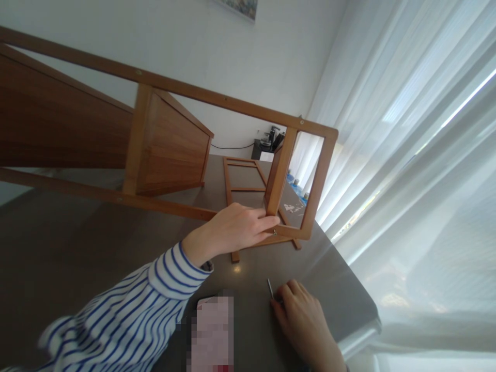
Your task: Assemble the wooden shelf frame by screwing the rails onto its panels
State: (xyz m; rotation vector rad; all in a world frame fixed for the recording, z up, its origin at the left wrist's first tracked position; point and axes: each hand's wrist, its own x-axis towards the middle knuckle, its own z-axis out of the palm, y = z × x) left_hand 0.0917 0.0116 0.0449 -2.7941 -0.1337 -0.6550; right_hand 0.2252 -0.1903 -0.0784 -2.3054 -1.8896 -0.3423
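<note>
My left hand (pixel 236 227) grips the lower rail of a long wooden frame (pixel 186 87), close to where a crossbar meets it. This ladder-like frame stands on its long edge, with wooden panels (pixel 174 144) behind its openings. A small screw (pixel 275 232) shows in the rail just below my left fingertips. Lower down, my right hand (pixel 304 315) is closed and rests at the tabletop. A thin metal rod-like tool (pixel 270 288) sticks out from its fingers; the rest of the tool is hidden by the hand.
Another wooden frame (pixel 228 181) lies flat on the grey table (pixel 333 279) behind. A pink, partly pixelated flat object (pixel 211 330) lies between my arms. Small white pieces (pixel 292 208) and blue-based items (pixel 296 183) are near the right edge. White curtains (pixel 406 129) hang beside it.
</note>
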